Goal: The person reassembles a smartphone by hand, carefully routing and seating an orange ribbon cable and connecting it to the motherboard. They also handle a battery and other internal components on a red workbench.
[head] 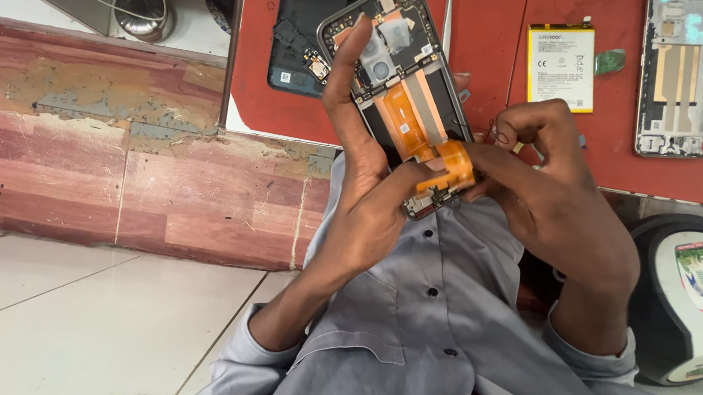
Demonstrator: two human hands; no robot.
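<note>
My left hand (368, 196) grips the opened phone frame (400, 91) above the red mat (504, 6), index finger bracing its edge so it sits steady. My right hand (549, 180) pinches the orange flex cable (451, 168) at its lower end; the battery (561, 66) lies right of it.

Orange flex cable (449, 166) pinched under right hand (555, 197) fingertips; second orange ribbon up middle of black-framed opened phone (402, 91) gripped by left hand (368, 196). Beyond fingers: red work mat (489, 24), white battery (561, 66) with yellow edge, silver tweezers (447, 18). Below hands: grey shirt (414, 327), dark buttons. Reddish wood-pattern tabletop (67, 146), worn grey patches.
</note>
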